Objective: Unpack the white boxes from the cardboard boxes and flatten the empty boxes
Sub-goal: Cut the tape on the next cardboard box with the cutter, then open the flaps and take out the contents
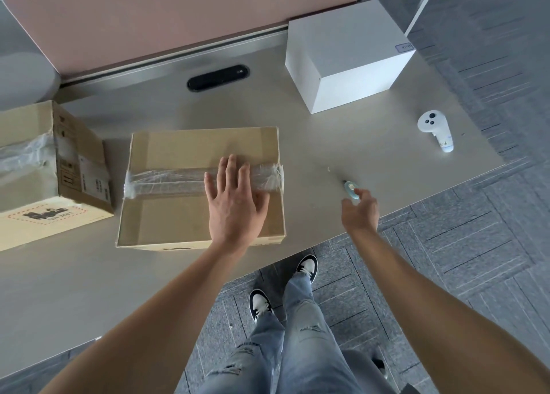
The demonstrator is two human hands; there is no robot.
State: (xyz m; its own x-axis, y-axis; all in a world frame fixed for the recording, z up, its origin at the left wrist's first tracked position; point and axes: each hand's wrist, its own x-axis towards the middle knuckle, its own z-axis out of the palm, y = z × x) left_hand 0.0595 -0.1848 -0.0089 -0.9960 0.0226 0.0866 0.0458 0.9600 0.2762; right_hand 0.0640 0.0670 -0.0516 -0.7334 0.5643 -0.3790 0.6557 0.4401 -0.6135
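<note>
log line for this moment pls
left hand flat on taped cardboard box | right hand at small blue cutter | tape uncut | white box on desk

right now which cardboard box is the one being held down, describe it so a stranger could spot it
On the grey table, look at the middle, nearer than the white box at the back. The flat cardboard box lies there with clear tape across its top and the left hand resting flat on it. Its neighbour at the left edge, the printed cardboard box, is untouched.
</note>
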